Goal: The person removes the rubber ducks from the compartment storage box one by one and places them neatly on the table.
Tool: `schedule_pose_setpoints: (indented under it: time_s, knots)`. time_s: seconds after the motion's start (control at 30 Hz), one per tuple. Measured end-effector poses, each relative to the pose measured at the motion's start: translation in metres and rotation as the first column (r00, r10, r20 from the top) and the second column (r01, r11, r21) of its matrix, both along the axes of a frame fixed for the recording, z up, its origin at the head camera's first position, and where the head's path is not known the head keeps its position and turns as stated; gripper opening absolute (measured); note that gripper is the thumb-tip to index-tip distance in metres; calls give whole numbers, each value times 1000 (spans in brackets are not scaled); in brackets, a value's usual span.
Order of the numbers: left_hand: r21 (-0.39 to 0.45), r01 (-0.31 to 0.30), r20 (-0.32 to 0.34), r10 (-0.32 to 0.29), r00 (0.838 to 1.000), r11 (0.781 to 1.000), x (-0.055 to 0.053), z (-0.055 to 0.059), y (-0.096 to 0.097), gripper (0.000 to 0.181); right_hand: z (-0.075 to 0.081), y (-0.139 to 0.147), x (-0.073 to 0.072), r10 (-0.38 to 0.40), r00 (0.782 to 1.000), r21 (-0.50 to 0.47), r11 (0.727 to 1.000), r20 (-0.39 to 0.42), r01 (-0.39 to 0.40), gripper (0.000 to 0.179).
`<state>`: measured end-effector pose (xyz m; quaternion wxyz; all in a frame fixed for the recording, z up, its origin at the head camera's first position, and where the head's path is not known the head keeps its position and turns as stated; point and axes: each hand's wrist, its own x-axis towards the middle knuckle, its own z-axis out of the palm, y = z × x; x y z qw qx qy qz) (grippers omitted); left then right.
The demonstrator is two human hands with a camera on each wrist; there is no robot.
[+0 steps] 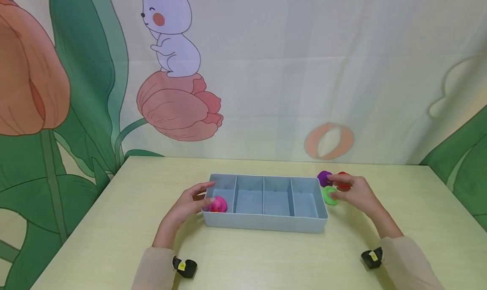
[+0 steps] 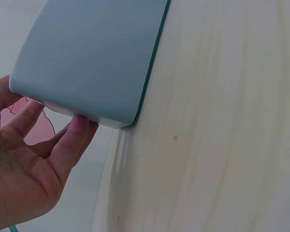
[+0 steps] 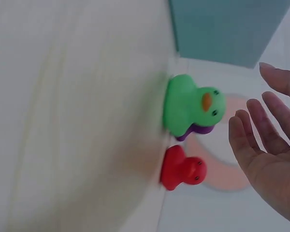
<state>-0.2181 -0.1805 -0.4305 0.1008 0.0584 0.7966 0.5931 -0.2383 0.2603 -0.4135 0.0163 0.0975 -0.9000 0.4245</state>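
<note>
A pale blue tray (image 1: 266, 223) with several compartments stands on the table. My left hand (image 1: 190, 201) holds its left end, thumb at the rim and fingers against the end wall (image 2: 82, 63). Inside the leftmost compartment sits a pink rubber duck (image 1: 218, 204), near my thumb. Beyond the tray's right end are a green rubber duck (image 3: 186, 104), a red one (image 3: 181, 166) and a purple one (image 1: 324, 178), mostly hidden behind the green in the right wrist view. My right hand (image 1: 354, 190) hovers over these ducks with loosely bent fingers, apart from them in the right wrist view.
The light wooden table (image 1: 251, 256) ends at the back against a curtain (image 1: 266, 91) printed with a rabbit and tulips. A black wrist camera (image 1: 185, 267) is on the left wrist and another camera (image 1: 371, 258) is on the right.
</note>
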Motion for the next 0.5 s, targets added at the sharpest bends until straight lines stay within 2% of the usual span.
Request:
schedule_pose_setpoints:
  time_s: [0.27, 0.5]
  knots:
    - [2, 0, 6, 0, 1000, 1000, -1, -1, 0, 55, 20, -29, 11, 83, 995, -119, 989, -49, -89, 48]
    - [2, -4, 16, 4, 1000, 1000, -1, -1, 0, 55, 29, -62, 15, 162, 983, -177, 968, -92, -176, 47]
